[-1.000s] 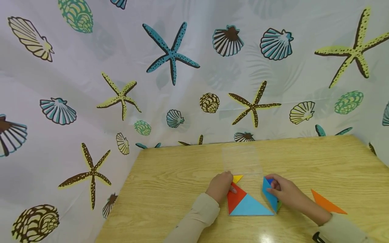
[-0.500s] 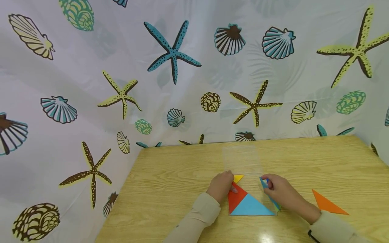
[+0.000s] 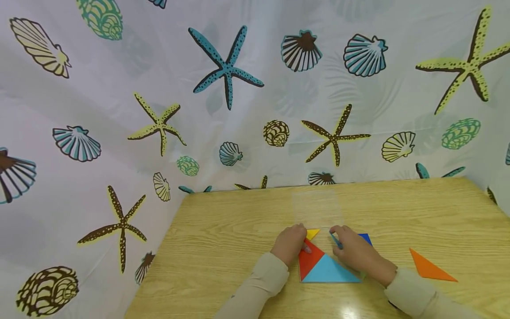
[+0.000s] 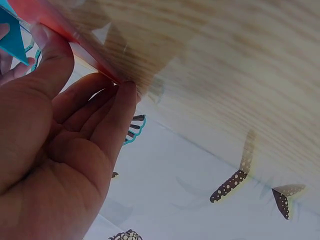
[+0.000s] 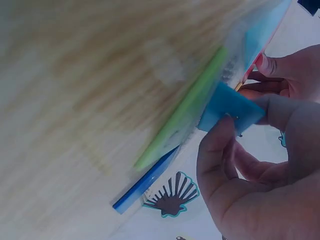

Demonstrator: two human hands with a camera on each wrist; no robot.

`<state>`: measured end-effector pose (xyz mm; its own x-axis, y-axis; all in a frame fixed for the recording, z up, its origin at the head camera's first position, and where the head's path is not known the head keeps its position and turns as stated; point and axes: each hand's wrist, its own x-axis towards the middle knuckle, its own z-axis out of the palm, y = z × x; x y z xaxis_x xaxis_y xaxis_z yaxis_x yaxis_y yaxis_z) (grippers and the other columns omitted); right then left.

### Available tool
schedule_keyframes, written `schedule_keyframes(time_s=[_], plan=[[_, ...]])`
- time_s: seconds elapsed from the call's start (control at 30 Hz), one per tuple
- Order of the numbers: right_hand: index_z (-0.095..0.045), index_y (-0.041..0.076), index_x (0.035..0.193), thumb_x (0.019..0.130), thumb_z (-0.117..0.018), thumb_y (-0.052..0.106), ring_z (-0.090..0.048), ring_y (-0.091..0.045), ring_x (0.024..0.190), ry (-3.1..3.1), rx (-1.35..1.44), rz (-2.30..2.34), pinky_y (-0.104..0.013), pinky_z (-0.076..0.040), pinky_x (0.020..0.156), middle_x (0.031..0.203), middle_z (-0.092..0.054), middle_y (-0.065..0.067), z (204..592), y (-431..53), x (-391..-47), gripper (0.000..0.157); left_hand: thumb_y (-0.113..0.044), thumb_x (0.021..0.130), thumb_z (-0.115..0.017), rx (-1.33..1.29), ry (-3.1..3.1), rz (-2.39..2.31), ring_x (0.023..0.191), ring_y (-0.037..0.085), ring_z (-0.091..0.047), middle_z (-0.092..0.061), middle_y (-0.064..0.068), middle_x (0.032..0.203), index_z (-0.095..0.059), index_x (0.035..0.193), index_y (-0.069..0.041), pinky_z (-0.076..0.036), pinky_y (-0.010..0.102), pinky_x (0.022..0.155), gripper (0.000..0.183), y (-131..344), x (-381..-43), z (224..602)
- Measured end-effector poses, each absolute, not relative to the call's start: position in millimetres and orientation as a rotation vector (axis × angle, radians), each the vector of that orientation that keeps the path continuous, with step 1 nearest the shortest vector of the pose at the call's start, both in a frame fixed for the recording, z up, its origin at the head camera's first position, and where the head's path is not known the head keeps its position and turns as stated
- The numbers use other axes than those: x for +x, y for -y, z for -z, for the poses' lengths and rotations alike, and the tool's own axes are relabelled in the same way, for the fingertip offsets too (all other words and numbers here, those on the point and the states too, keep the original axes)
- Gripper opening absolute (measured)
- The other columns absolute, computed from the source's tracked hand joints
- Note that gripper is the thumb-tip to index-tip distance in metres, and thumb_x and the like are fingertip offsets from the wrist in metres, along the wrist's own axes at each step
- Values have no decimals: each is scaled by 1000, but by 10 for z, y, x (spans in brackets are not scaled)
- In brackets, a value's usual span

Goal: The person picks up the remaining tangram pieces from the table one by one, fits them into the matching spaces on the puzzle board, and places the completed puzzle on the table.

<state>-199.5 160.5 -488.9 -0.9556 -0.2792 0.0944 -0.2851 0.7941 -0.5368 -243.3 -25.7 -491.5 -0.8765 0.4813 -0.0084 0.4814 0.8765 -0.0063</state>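
Observation:
My left hand (image 3: 290, 245) is at the left side of a shallow clear tray, its thumb on a red tangram triangle (image 3: 310, 262) and its other fingers curled at the tray's edge. A light blue triangle (image 3: 330, 271) lies beside the red one. The tip of a yellow piece (image 3: 312, 234) shows past the left fingers. My right hand (image 3: 354, 250) pinches a blue tangram piece (image 5: 231, 111) between thumb and fingers, tilted on edge over the tray's right part. Below that hand lie a green piece (image 5: 185, 112) and a dark blue piece (image 5: 149, 179), both partly covered in the head view.
An orange triangle (image 3: 431, 266) lies on the wooden table (image 3: 231, 230) to the right. Behind the tray is a clear, flat square sheet (image 3: 317, 208). A shell-and-starfish patterned cloth (image 3: 255, 97) hangs along the table's back and left.
My right hand has moved left with the blue piece, turning it more edge-on. The dark blue piece now shows behind that hand. My left hand has stayed in place.

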Motion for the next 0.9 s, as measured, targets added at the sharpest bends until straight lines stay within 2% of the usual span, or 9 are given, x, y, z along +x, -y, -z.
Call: schedule_keyframes(time_s=[0.23, 0.37, 0.53, 0.73, 0.9], plan=[[-55, 2, 113, 87, -64, 14, -47, -15, 75, 2951, 487, -916, -30, -42, 62, 89, -49, -4, 4892, -1583, -2002, 31, -43, 73, -69, 799, -3040, 24, 67, 10, -55, -56, -3, 77, -70, 90, -14, -48, 20, 62, 34, 257, -2438, 4920], [-56, 3, 107, 85, -68, 21, -51, -18, 81, 2956, 505, -955, -35, -46, 69, 92, -51, -6, 4892, -1584, -2023, 31, -43, 73, -69, 798, -3041, 11, 68, 11, -56, -55, -2, 77, -70, 90, -13, -48, 20, 64, 34, 261, -2446, 4919], [-58, 5, 102, 83, -70, 29, -53, -21, 81, 2965, 503, -988, -37, -47, 70, 90, -52, -6, 4889, -1568, -2042, 33, -42, 73, -70, 783, -3039, -21, 69, 11, -57, -62, -1, 86, -71, 92, -13, -49, 20, 65, 34, 271, -2439, 4908], [-59, 4, 105, 82, -71, 33, -53, -20, 82, 2998, 470, -885, -38, -48, 71, 93, -53, -7, 4930, -1538, -2067, 39, -42, 71, -71, 787, -3045, -25, 68, 9, -58, -64, 0, 89, -71, 91, -12, -49, 19, 61, 36, 276, -2424, 4899], [-59, 4, 107, 82, -70, 34, -53, -20, 83, 3013, 454, -801, -39, -48, 74, 96, -54, -8, 4949, -1519, -2060, 41, -42, 72, -71, 788, -3045, -12, 71, 10, -59, -65, 0, 92, -72, 93, -13, -49, 20, 64, 36, 275, -2418, 4911]])
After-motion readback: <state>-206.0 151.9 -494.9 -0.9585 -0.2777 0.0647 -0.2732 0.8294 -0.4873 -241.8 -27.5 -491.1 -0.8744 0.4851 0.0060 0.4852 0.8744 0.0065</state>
